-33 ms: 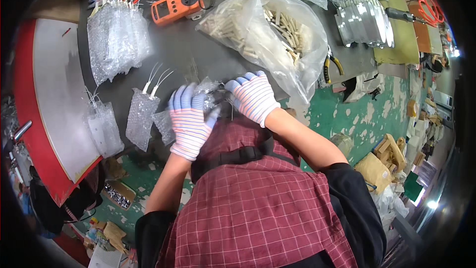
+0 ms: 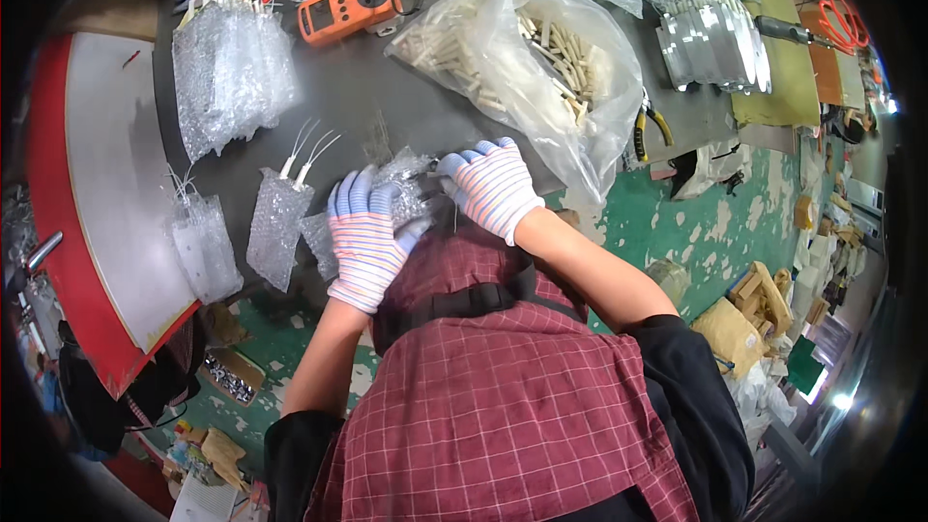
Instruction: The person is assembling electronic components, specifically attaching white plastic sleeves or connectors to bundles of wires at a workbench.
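A crumpled piece of clear bubble wrap (image 2: 406,177) lies between my gloved hands at the near edge of the dark table. My left hand (image 2: 365,242), in a striped knit glove, rests with fingers stretched along the wrap's left side and thumb apart. At the other end, my right hand (image 2: 495,191) has bent fingers close to the wrap; what sits under its fingertips is hidden. Just left of my left hand lies a bubble-wrapped piece (image 2: 278,230) with two white-tipped wires sticking out. Another wrapped piece (image 2: 205,249) with wires lies farther left.
A bubble-wrapped bundle (image 2: 232,77) with many wires lies far left, near an orange multimeter (image 2: 348,12). An open plastic bag (image 2: 483,29) of small beige tubes stands beyond my right hand. Pliers (image 2: 650,128), metal plates (image 2: 715,48) and red scissors (image 2: 843,19) lie right.
My left hand has shifted slightly left and toward me. More of the bubble wrap between the hands shows. The right hand stays almost in place.
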Available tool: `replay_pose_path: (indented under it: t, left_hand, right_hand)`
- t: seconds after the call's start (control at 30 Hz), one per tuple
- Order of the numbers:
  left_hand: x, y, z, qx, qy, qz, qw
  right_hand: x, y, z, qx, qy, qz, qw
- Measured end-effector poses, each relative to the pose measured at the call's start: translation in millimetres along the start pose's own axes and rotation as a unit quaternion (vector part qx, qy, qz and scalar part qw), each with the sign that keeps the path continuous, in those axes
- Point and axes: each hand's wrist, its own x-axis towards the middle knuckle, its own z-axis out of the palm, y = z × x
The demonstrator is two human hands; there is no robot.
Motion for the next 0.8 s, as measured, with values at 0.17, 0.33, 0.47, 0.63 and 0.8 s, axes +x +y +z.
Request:
replay_pose_path:
  t: [0.17,0.33,0.47,0.63,0.8]
  left_hand:
    - [-23,-18,3,0.022,-0.018,0.005,1.000]
    - [-20,-18,-15,-0.011,-0.017,0.030,0.999]
    - [-9,-27,-42,-0.134,-0.095,0.014,0.986]
    - [0,-10,-51,-0.156,-0.076,0.003,0.985]
    - [-2,-4,-46,-0.075,-0.040,0.034,0.996]
  right_hand:
    - [3,0,4,0.112,-0.046,0.062,0.991]
    - [8,7,-2,0.112,0.058,-0.071,0.989]
    - [10,18,-23,0.084,0.112,-0.233,0.962]
    - [19,13,-32,0.219,0.025,-0.208,0.953]
    - [6,16,-42,0.518,-0.072,0.085,0.848]
